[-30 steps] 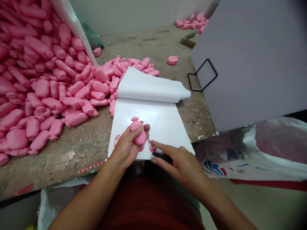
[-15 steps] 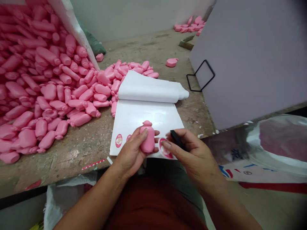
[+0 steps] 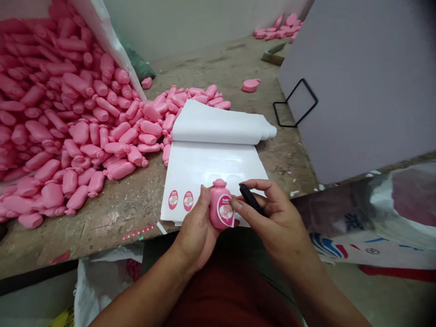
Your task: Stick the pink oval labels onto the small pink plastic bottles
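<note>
My left hand (image 3: 199, 227) holds a small pink bottle (image 3: 215, 200) upright over the front edge of a white sticker sheet (image 3: 218, 159). An oval pink label (image 3: 225, 211) with a picture and lettering lies against the bottle's front. My right hand (image 3: 269, 206) has its thumb at the label's right edge and keeps a black tool (image 3: 250, 198) in its curled fingers. Two oval labels (image 3: 173, 200) show on the sheet's lower left. The sheet's far part is folded back in a white roll (image 3: 218, 125).
Many pink bottles (image 3: 81, 134) spill from a white container (image 3: 117, 45) at the left. A lone pink bottle (image 3: 250, 85) lies farther back. At the right stand a grey board (image 3: 361, 91) with a black wire stand (image 3: 295, 103) and plastic bags (image 3: 402, 204).
The label has moved left from beside the bottle onto its front, with my right hand. The bottle sits slightly lower, and the whole view has shifted a little.
</note>
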Tool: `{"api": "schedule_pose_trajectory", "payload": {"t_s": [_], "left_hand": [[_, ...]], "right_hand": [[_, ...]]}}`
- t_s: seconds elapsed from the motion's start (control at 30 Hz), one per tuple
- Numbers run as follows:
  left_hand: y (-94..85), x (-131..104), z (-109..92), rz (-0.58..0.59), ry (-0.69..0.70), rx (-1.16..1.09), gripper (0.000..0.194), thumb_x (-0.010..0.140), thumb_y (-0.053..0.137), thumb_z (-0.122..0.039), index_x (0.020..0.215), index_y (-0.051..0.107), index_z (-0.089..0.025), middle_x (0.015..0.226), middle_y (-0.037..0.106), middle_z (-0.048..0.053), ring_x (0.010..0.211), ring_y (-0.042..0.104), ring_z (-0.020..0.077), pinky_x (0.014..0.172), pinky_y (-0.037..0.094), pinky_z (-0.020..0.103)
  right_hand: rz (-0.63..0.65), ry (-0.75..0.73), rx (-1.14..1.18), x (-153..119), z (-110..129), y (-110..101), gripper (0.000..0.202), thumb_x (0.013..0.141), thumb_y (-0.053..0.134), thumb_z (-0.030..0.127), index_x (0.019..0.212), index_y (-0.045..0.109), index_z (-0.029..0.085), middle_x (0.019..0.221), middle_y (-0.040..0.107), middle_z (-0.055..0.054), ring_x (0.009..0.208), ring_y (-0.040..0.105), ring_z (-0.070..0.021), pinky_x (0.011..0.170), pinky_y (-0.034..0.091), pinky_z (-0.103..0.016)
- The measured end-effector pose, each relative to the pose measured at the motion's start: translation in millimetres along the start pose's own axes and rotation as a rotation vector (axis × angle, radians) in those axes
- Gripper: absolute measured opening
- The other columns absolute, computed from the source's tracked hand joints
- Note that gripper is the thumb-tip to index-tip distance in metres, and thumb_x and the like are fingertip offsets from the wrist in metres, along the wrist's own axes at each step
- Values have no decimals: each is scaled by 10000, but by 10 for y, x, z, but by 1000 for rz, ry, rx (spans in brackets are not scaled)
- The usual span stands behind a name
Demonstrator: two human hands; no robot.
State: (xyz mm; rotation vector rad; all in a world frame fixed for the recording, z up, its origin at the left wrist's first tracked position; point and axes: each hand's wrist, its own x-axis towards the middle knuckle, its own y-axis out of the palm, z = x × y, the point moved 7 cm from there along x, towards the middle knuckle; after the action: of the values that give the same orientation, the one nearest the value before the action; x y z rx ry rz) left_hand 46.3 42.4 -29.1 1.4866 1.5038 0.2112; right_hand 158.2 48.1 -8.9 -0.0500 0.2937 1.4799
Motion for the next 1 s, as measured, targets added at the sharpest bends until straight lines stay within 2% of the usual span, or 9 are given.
{"api": "schedule_pose_trajectory", "payload": {"t_s": [0.13, 0.33, 0.7, 0.83, 1.0], "left_hand": [[-41, 30, 17, -8, 54, -6, 320, 1006, 454, -385, 1100, 671, -170, 994, 665, 58, 879, 629, 152, 875, 493, 306], [-67, 50, 36, 49, 90, 46, 267, 993, 488, -357, 1086, 672, -187, 1012, 664, 55, 925, 618, 165, 928, 472, 329], [-72, 55, 18, 77, 114, 146, 284, 954, 558, -414, 1125, 636, -201, 1010, 667, 58, 1033, 622, 207, 973, 458, 349], [-67, 47, 8, 79, 127, 141, 280, 947, 573, -412, 1110, 650, -198, 1017, 678, 58, 1037, 624, 204, 981, 452, 346], [-80, 30, -1, 72, 141, 154, 276, 943, 583, -411, 1094, 659, -193, 1052, 688, 59, 1054, 626, 205, 987, 451, 351]], "right_hand": [[16, 42, 45, 3, -53, -6, 419, 735, 825, 422, 1022, 560, 272, 738, 723, 53, 648, 676, -131, 613, 561, -227], [17, 55, 55, 10, -48, 9, 449, 699, 835, 440, 1003, 560, 256, 718, 711, 47, 639, 679, -146, 612, 570, -254], [30, 62, 30, 31, -81, -2, 453, 716, 827, 441, 1027, 553, 259, 781, 728, 25, 677, 697, -177, 643, 578, -302], [25, 76, 40, 33, -65, 6, 481, 681, 853, 432, 1020, 559, 263, 797, 743, 25, 681, 703, -176, 643, 579, -294], [38, 79, 31, 41, -39, 32, 437, 698, 833, 430, 994, 561, 259, 763, 740, 28, 691, 714, -185, 636, 577, -292]]}}
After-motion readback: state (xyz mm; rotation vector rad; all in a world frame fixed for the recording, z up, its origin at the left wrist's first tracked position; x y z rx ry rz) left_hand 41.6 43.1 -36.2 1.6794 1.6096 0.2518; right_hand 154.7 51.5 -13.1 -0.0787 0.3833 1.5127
